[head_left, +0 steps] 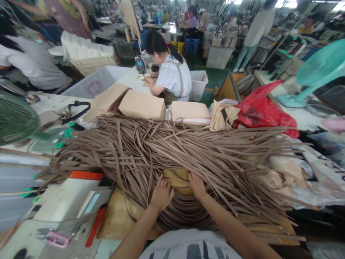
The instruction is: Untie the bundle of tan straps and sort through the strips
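Note:
A large heap of long brown strips (129,144) is spread over the worktable in front of me. My left hand (162,193) rests on the strips near the middle, its fingers apart and the thumb held away. Opposite it, my right hand (197,186) touches the strips with extended fingers, and its fingertips are partly hidden at their edge. Between the two hands a yellowish-brown board surface (176,180) shows through a gap. Curved strips (188,208) lie in a bundle below my hands, close to my body.
Stacked beige panels (142,103) stand behind the heap, beside a red plastic bag (265,108). Pink-handled scissors (58,238) and a red-handled tool (95,225) lie left. A green fan (17,118) and a turquoise fan (318,72) flank the table. A co-worker (172,72) sits at a sewing machine (141,65).

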The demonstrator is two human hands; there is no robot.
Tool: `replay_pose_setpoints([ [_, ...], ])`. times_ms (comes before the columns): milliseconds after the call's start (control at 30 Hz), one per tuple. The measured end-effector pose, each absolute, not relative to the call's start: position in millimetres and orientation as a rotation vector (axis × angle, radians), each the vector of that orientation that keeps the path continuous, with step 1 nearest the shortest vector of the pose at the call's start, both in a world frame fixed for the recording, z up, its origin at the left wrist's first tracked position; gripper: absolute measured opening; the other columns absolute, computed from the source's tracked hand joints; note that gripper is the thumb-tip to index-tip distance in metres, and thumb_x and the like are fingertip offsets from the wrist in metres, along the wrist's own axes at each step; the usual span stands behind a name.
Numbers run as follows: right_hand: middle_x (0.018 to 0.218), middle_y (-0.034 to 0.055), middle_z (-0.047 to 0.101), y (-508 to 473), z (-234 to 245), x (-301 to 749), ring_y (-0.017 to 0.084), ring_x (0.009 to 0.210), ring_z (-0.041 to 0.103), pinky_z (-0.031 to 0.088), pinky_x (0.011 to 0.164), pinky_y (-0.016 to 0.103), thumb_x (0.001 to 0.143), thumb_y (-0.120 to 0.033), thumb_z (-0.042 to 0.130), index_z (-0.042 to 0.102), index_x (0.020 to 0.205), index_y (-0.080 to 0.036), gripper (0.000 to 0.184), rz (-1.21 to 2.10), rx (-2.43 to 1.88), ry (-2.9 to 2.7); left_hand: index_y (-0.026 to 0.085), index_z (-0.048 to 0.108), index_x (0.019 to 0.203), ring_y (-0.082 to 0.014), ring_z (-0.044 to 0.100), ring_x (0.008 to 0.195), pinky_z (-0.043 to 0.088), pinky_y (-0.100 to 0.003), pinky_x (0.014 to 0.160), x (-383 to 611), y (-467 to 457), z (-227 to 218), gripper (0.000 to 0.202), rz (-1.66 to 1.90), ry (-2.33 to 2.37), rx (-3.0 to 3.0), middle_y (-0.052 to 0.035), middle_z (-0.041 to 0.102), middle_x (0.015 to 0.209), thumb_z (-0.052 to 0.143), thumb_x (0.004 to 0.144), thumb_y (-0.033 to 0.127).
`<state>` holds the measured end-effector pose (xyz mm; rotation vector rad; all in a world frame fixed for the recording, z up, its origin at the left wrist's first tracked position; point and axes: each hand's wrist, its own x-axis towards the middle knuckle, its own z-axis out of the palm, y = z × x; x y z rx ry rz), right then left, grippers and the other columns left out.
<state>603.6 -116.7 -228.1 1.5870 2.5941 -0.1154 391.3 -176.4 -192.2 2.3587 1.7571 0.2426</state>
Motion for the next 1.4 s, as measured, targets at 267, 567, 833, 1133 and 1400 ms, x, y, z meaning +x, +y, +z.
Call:
replay_pose_setpoints([
  [267,0.112,0.0124,0.057,-113.3,-231.6,594.9,0.025,0.103,0.052,0.044,0.086,0.037,0.087,-0.019,0.051,0.054,0.112,-0.015,0.026,-0.107,1.537,2.636,0.009,0.057,0.103,-0.0235,0.053,0.099,0.026,-0.042,0.111,397.7,-176.8,-203.5,0.027,0.133,1.771,2.399,-0.0087,0.058,0.091,0.052,0.082,0.025],
  [567,0.092,0.0044,0.06,-143.4,-221.5,590.4,0.018,0.092,0.052,0.04,0.088,0.03,0.084,-0.005,0.047,0.056,0.109,-0.019,0.029,-0.277,1.167,2.827,0.02,0.048,0.123,-0.0233,0.048,0.106,0.038,-0.041,0.095,401.5,-186.3,-216.4,0.038,0.126,1.619,2.485,-0.0113,0.049,0.119,0.042,0.087,0.009],
  [833,0.113,0.0125,0.052,-130.8,-186.0,597.1,0.025,0.101,0.047,0.038,0.087,0.038,0.09,-0.03,0.049,0.051,0.115,-0.015,0.029,-0.083,1.583,2.736,0.01,0.059,0.103,-0.024,0.045,0.111,0.034,-0.04,0.099,397.7,-184.9,-230.5,0.023,0.182,1.448,2.543,-0.0109,0.055,0.113,0.04,0.09,0.013],
  [1133,0.101,0.0069,0.055,-102.5,-190.4,606.4,0.021,0.095,0.048,0.037,0.084,0.033,0.088,-0.023,0.052,0.054,0.097,-0.017,0.011,0.007,1.695,2.701,0.012,0.059,0.103,-0.0202,0.05,0.099,0.032,-0.036,0.105,392.5,-187.4,-229.4,0.022,0.149,1.368,2.508,-0.0085,0.059,0.097,0.043,0.087,0.012],
  [1400,0.086,0.0084,0.056,-89.6,-172.3,602.5,0.024,0.089,0.046,0.034,0.081,0.037,0.087,-0.022,0.05,0.055,0.089,-0.016,0.008,0.012,1.676,2.666,0.01,0.057,0.109,-0.0225,0.05,0.108,0.028,-0.039,0.109,394.6,-190.9,-232.9,0.028,0.135,1.399,2.469,-0.0111,0.059,0.103,0.041,0.086,0.01],
])
